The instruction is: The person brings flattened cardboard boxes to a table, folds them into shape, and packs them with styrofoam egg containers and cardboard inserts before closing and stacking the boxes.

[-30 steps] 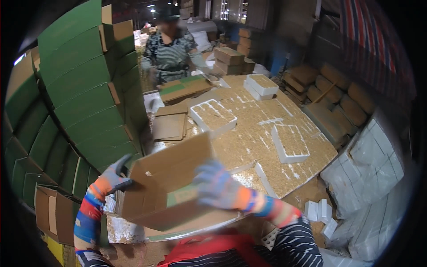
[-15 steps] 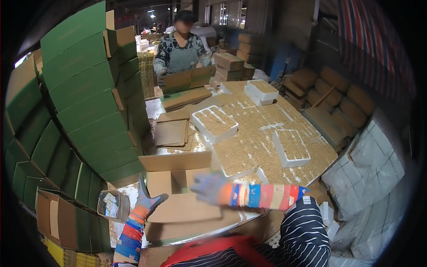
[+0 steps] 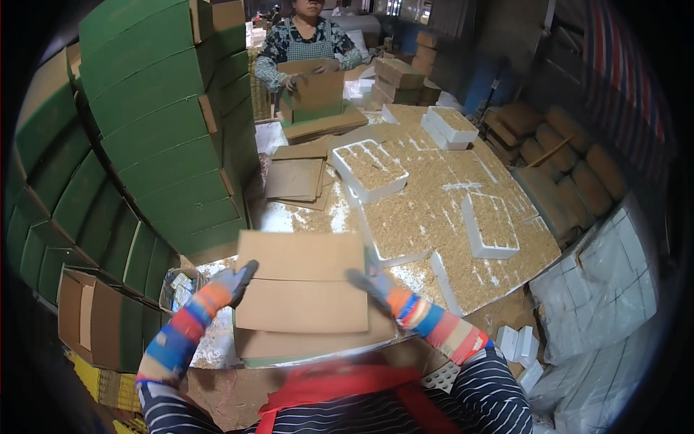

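Note:
A brown cardboard box (image 3: 302, 305) lies in front of me at the table's near edge, its two long flaps folded down to meet at a seam. My left hand (image 3: 237, 282), in a grey glove, grips its left side near the seam. On the opposite side my right hand (image 3: 373, 283) holds the right edge, its gloved fingers slightly blurred. Under the box lies a flat brown cardboard sheet (image 3: 318, 346). To the right, white foam blocks with grainy tan tops cover the table; one such block (image 3: 370, 171) sits raised on the others.
Green cartons (image 3: 155, 108) are stacked high on my left, beside a small bin (image 3: 179, 288) of packets. Flat cardboard pieces (image 3: 293, 179) lie beyond the box. Across the table a person (image 3: 307, 50) holds a carton (image 3: 314, 90). Plastic-wrapped white blocks (image 3: 600, 282) stand at right.
The far flap has come down and the box top is now covered. My right hand has moved from above the box to its right side. The person opposite has raised a carton upright.

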`<act>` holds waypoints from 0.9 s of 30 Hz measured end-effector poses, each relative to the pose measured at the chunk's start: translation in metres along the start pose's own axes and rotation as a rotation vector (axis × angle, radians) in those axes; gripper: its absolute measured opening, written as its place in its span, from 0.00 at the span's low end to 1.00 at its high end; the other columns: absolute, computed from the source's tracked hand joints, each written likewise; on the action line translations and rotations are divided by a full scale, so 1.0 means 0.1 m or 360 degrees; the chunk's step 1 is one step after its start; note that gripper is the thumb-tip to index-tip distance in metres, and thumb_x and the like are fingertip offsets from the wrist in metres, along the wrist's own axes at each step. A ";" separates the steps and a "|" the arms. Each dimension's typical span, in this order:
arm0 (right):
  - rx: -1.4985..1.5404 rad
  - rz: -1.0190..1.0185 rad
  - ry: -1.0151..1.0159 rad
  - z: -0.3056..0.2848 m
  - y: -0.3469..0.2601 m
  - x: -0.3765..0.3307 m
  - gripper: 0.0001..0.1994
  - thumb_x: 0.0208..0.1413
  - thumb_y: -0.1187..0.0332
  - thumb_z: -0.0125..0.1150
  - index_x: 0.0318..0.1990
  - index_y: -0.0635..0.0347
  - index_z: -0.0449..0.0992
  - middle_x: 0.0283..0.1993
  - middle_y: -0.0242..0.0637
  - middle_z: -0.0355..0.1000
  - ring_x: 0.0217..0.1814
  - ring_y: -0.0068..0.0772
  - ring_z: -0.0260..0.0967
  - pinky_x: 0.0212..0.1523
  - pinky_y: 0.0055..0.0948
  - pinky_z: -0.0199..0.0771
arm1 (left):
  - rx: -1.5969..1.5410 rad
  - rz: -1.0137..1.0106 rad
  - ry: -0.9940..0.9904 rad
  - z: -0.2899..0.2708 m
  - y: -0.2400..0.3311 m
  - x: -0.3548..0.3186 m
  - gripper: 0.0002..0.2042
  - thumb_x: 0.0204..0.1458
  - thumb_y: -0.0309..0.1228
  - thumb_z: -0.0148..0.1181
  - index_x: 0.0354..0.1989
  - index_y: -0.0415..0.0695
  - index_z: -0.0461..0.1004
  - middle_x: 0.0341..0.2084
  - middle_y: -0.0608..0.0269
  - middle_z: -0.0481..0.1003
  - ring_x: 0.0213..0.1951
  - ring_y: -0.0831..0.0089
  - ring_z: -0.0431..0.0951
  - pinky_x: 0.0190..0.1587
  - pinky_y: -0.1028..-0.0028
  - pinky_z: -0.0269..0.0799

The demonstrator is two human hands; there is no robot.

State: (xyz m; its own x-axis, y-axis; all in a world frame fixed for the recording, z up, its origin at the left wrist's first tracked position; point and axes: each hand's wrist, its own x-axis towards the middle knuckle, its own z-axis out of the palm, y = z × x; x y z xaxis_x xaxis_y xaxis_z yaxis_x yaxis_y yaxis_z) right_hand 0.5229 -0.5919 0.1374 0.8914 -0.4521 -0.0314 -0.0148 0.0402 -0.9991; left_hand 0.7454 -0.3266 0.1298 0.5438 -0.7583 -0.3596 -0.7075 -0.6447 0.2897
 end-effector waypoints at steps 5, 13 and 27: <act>-0.0604 -0.0016 -0.0533 -0.49 0.28 -0.14 0.38 0.53 0.54 0.60 0.65 0.65 0.51 0.60 0.49 0.63 0.60 0.38 0.62 0.59 0.33 0.62 | -0.0314 0.0278 0.1016 1.34 -0.24 -0.64 0.22 0.45 0.31 0.59 0.51 0.40 0.70 0.44 0.49 0.73 0.47 0.53 0.73 0.51 0.63 0.68; -0.1508 -0.0758 -0.0913 -1.19 0.47 -0.01 0.37 0.48 0.54 0.64 0.62 0.63 0.59 0.62 0.49 0.61 0.62 0.47 0.60 0.61 0.37 0.60 | -0.1189 0.0282 0.1327 0.54 0.46 -0.25 0.33 0.48 0.19 0.46 0.67 0.42 0.49 0.66 0.57 0.51 0.67 0.65 0.47 0.68 0.70 0.38; -0.1202 0.0966 0.0638 -5.53 0.45 0.69 0.47 0.40 0.36 0.62 0.61 0.64 0.62 0.65 0.48 0.58 0.67 0.44 0.55 0.64 0.35 0.53 | -0.0932 -0.0357 0.1004 0.43 0.24 -0.08 0.41 0.35 0.13 0.41 0.67 0.45 0.52 0.64 0.65 0.56 0.57 0.74 0.58 0.57 0.80 0.50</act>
State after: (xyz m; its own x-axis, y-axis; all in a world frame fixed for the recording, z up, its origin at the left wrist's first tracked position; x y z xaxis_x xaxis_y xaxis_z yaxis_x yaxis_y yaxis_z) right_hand 0.3330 -1.1143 0.0736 0.4261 -0.8100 -0.4029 -0.8114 -0.1451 -0.5663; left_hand 0.7044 -0.3320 0.1015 0.9114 -0.4093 0.0431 -0.3042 -0.5994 0.7404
